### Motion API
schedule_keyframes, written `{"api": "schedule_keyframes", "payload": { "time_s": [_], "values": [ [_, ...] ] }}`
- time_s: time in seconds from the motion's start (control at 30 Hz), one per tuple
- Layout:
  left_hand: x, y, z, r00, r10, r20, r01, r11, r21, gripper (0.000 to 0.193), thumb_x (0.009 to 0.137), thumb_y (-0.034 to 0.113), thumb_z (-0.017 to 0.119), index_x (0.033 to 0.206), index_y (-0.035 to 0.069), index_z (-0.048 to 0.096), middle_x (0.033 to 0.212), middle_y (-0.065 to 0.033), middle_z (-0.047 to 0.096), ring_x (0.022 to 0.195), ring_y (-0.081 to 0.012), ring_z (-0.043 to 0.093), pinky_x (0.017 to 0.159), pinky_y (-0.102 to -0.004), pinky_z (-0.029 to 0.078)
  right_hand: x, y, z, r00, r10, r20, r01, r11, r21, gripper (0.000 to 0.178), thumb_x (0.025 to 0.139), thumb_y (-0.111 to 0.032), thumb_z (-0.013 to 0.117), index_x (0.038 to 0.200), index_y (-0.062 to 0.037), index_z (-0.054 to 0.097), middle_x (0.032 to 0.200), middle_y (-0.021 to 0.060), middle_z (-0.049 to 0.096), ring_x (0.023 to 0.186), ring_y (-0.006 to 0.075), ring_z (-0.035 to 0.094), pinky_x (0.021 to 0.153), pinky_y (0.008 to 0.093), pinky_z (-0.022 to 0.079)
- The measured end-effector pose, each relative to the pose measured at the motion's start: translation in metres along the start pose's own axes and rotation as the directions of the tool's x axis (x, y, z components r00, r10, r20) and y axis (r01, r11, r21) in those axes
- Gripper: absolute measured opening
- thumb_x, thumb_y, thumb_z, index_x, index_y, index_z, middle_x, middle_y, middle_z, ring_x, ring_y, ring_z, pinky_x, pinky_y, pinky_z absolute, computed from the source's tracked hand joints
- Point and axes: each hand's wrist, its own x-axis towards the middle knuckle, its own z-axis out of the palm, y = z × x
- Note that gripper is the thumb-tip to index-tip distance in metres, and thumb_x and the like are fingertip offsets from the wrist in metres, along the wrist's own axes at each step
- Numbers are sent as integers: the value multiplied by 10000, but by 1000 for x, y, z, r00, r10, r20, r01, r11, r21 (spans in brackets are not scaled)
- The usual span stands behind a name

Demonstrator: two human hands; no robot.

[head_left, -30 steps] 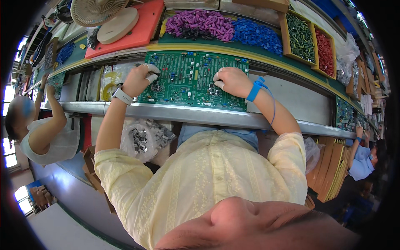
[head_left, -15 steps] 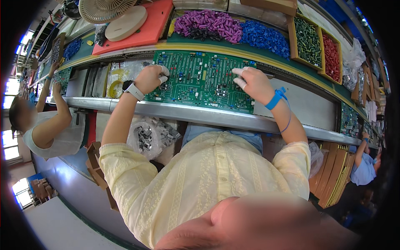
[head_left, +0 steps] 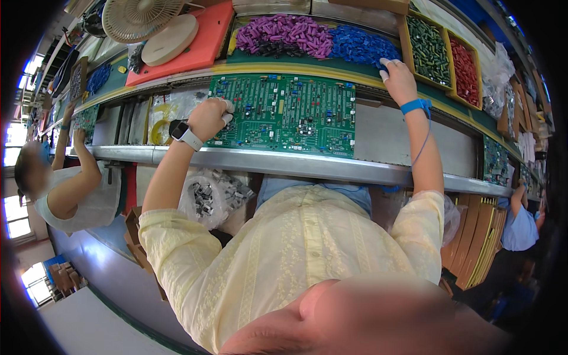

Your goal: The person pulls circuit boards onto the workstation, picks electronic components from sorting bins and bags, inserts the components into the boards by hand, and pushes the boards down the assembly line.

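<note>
A green circuit board [head_left: 284,115], set with many small parts, lies across the rails in front of me. My left hand [head_left: 210,120] rests over its left edge, fingers curled and pressed together; whatever is in them is hidden. White covers sit on its fingertips. My right hand [head_left: 400,80] is up at the right end of a heap of blue components [head_left: 362,46], past the board. Its white-covered fingertips close around a blue component [head_left: 382,67] at the heap's edge. A blue strap with a cord circles my right wrist.
Purple components [head_left: 284,34] lie left of the blue heap. Yellow boxes of green components [head_left: 428,50] and red components [head_left: 464,71] stand on the right. A fan [head_left: 142,18] is at far left. A metal rail [head_left: 266,160] runs nearest me. Other people work at both sides.
My right hand has left the board's right side and moved up and right to the blue heap. My left hand stays at the board's left edge, its fingers now closer together.
</note>
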Motion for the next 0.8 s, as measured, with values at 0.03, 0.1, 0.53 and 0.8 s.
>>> {"api": "schedule_keyframes", "payload": {
  "time_s": [0.03,0.1,0.53,0.8],
  "values": [
    [1,1,-2,1000,8,2,-8,1000,2,169,719,93,629,880,45,650,822,-158,634,779,-313,606,699,-381,482,0,1,5,999,-23,25,23,999,24,250,784,-160,586,1018,-77,609,921,116,595,890,301,562,756,401,465],
    [6,4,-9,998,39,46,-39,999,8,194,736,134,624,911,54,653,830,-161,632,782,-318,605,703,-385,481,-5,0,14,1000,-20,23,18,996,86,215,780,-136,576,978,-65,620,923,114,588,886,297,556,778,404,455],
    [205,138,33,939,296,-177,-314,946,-84,224,806,148,571,996,50,638,961,-161,624,906,-321,585,812,-378,461,-8,-13,5,995,19,101,-60,907,416,185,785,-91,568,951,-40,630,913,117,589,889,292,559,790,385,458],
    [238,149,58,935,314,-166,-304,949,83,173,801,142,568,949,75,629,939,-145,581,876,-321,573,770,-395,469,-9,-3,13,993,56,105,-93,917,388,173,794,-115,575,939,-52,645,886,109,586,868,290,558,781,394,455]
  ]
}}
